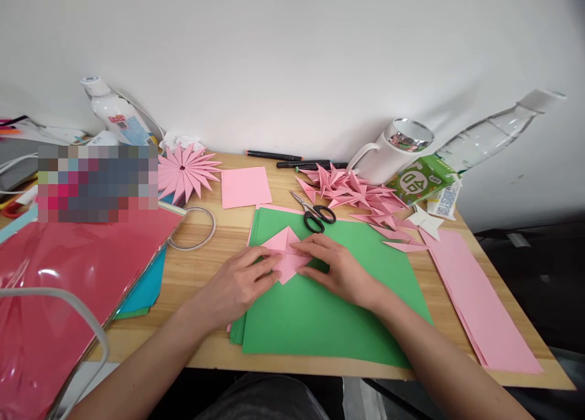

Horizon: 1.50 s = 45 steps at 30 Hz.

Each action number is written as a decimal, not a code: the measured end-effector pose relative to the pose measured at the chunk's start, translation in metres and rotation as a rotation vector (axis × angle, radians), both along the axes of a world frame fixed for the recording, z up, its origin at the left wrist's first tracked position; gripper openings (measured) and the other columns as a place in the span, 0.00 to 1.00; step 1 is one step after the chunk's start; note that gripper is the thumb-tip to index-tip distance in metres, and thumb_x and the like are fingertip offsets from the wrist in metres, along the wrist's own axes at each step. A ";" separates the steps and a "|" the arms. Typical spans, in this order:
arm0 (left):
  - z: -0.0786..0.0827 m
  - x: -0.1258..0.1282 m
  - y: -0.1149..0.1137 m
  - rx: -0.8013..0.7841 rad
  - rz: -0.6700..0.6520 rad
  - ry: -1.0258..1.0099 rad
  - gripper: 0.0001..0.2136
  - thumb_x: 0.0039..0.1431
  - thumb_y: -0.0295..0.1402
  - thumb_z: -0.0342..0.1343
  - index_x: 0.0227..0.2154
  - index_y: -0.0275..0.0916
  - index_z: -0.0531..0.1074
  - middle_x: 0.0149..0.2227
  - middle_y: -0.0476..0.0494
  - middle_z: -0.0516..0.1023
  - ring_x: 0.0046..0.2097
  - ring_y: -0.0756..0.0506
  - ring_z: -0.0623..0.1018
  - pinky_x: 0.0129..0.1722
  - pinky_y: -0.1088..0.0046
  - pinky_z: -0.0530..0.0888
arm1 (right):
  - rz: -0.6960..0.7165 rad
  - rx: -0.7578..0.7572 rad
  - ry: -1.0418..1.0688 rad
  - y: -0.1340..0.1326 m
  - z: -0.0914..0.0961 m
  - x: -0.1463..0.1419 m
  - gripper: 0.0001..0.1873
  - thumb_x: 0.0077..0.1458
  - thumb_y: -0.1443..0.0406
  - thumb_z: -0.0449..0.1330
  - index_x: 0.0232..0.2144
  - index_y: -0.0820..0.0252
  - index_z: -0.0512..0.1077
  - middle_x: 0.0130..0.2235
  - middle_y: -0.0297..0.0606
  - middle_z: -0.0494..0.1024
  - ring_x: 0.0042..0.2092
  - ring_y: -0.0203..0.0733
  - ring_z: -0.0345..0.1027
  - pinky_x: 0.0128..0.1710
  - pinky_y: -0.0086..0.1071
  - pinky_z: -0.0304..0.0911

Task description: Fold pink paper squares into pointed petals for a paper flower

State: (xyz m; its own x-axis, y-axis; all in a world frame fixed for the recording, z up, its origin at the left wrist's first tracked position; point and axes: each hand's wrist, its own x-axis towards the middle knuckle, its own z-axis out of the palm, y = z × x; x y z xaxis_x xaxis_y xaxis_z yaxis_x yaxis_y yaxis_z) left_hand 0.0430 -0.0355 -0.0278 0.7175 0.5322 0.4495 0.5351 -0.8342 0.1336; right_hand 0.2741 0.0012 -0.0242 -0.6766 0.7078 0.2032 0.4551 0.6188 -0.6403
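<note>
Head view: left hand [237, 283] and right hand [340, 272] lie flat, unclenched, fingertips pressing one folded pink paper [289, 256] onto green sheets [320, 316] at the desk's [192, 267] front middle. One pair of scissors [315, 214] just behind. One white mug [386, 159], rear right, contents hidden. Two bottles: clear bottle [489, 133], white bottle [116, 115].

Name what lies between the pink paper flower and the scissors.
A flat pink paper square lies between the flower and the scissors, shown in the head view.

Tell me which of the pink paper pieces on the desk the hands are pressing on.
The partly folded pink piece on the green sheets, under the left hand and right hand. The flat pink square and pink stack lie untouched.
</note>
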 end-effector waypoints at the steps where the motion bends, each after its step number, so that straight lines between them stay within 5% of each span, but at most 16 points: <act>1: 0.000 0.000 0.000 -0.002 0.003 -0.005 0.11 0.62 0.22 0.44 0.37 0.32 0.72 0.45 0.38 0.76 0.50 0.41 0.72 0.43 0.63 0.75 | -0.004 -0.018 0.001 0.000 0.001 0.000 0.20 0.54 0.69 0.59 0.50 0.56 0.67 0.42 0.42 0.72 0.42 0.44 0.67 0.42 0.39 0.66; 13: -0.003 0.001 -0.002 -0.051 0.016 -0.018 0.10 0.61 0.21 0.46 0.38 0.34 0.72 0.47 0.39 0.76 0.52 0.43 0.71 0.49 0.62 0.72 | 0.016 -0.116 0.055 0.000 0.004 -0.002 0.04 0.57 0.66 0.57 0.31 0.59 0.71 0.35 0.39 0.74 0.38 0.40 0.66 0.41 0.35 0.63; 20: -0.004 0.000 -0.002 -0.044 0.015 0.003 0.11 0.61 0.21 0.45 0.39 0.33 0.72 0.47 0.38 0.76 0.53 0.43 0.71 0.50 0.63 0.73 | 0.123 -0.295 0.038 0.004 0.015 0.004 0.03 0.57 0.66 0.57 0.32 0.59 0.71 0.34 0.37 0.75 0.39 0.39 0.65 0.41 0.34 0.63; 31: -0.003 -0.002 -0.006 -0.063 -0.001 0.090 0.11 0.62 0.23 0.45 0.42 0.33 0.71 0.50 0.37 0.73 0.54 0.41 0.68 0.50 0.61 0.72 | 0.144 -0.321 0.069 0.006 0.013 0.004 0.05 0.58 0.65 0.56 0.33 0.58 0.71 0.36 0.37 0.73 0.43 0.40 0.64 0.45 0.36 0.62; 36: 0.001 0.001 -0.014 -0.036 -0.003 0.163 0.12 0.62 0.24 0.44 0.44 0.32 0.71 0.52 0.35 0.71 0.55 0.38 0.67 0.48 0.58 0.72 | -0.161 -0.178 0.146 -0.002 -0.003 -0.008 0.04 0.57 0.64 0.57 0.32 0.59 0.68 0.32 0.37 0.72 0.35 0.39 0.64 0.35 0.33 0.64; 40: 0.003 0.004 -0.017 -0.016 0.017 0.174 0.14 0.63 0.25 0.42 0.46 0.33 0.70 0.52 0.35 0.71 0.55 0.39 0.67 0.48 0.59 0.72 | -0.147 0.050 0.066 -0.005 -0.011 -0.014 0.04 0.56 0.64 0.58 0.30 0.59 0.68 0.31 0.39 0.72 0.38 0.43 0.62 0.38 0.37 0.64; 45: 0.002 0.005 -0.017 0.002 -0.008 0.123 0.14 0.64 0.25 0.40 0.45 0.31 0.70 0.49 0.33 0.73 0.55 0.39 0.68 0.48 0.61 0.73 | -0.158 0.130 0.007 -0.005 -0.011 -0.016 0.03 0.56 0.66 0.58 0.31 0.58 0.70 0.32 0.40 0.71 0.39 0.45 0.61 0.39 0.39 0.64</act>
